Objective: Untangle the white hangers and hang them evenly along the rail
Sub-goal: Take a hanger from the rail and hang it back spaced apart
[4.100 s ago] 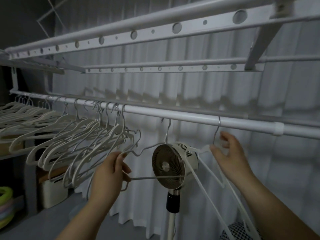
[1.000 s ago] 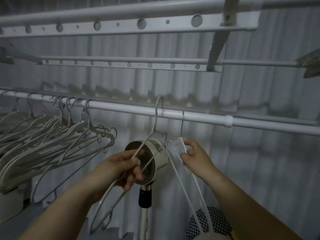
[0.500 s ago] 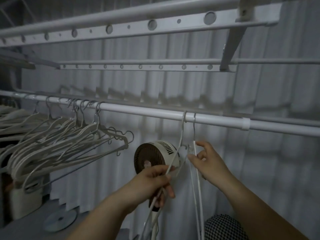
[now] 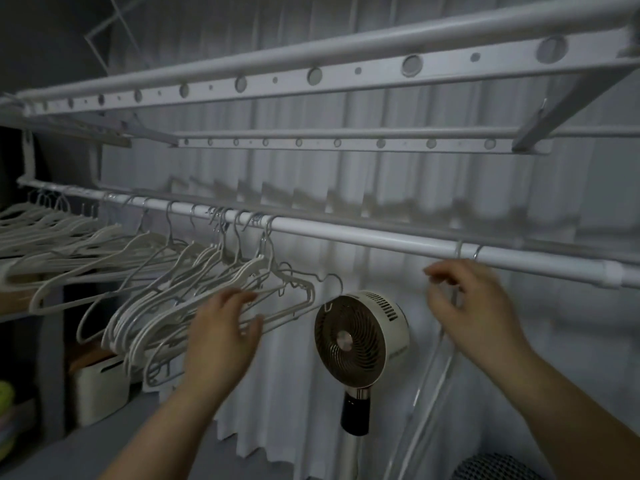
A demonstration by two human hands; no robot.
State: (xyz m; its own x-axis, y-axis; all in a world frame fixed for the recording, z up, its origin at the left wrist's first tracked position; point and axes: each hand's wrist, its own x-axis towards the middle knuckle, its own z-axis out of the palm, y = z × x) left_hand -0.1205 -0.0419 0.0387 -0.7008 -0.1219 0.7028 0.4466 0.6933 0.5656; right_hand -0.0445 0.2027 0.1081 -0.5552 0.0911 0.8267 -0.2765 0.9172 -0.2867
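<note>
You faced white hangers point(image 4: 249, 268) on a white rail point(image 4: 381, 237), a pale grey-white pleated curtain point(image 4: 450, 188) behind. The fan point(image 4: 360, 337) showed a cream shell, dark bronze grille and black neck. A black-and-white checked object point(image 4: 495, 467) lay low right, something yellow-green point(image 4: 5, 393) far left.

My left hand point(image 4: 221, 327) and right hand point(image 4: 467, 306) are bare. My forearms point(image 4: 166, 427) are bare too, uncovered as far as they show in the dim light.
</note>
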